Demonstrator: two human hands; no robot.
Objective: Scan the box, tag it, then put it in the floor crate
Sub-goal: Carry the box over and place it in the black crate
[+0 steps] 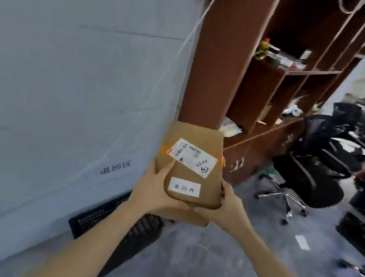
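Observation:
A flat brown cardboard box (193,162) is held in the air in front of me, top face up. It carries a white shipping label (192,156) with a barcode and handwriting, and a small white tag (184,187) with printed characters near its close edge. My left hand (154,190) grips the box's left near corner, thumb on top. At the right near corner, my right hand (226,203) holds it from the side and below. A black plastic floor crate (120,225) lies on the floor below the box, against the wall, partly hidden by my left forearm.
A grey wall (69,78) with handwritten characters fills the left. A brown wooden shelf unit (276,80) with small items stands behind the box. Black office chairs (326,156) crowd the right. Grey floor (207,268) stretches beneath my arms.

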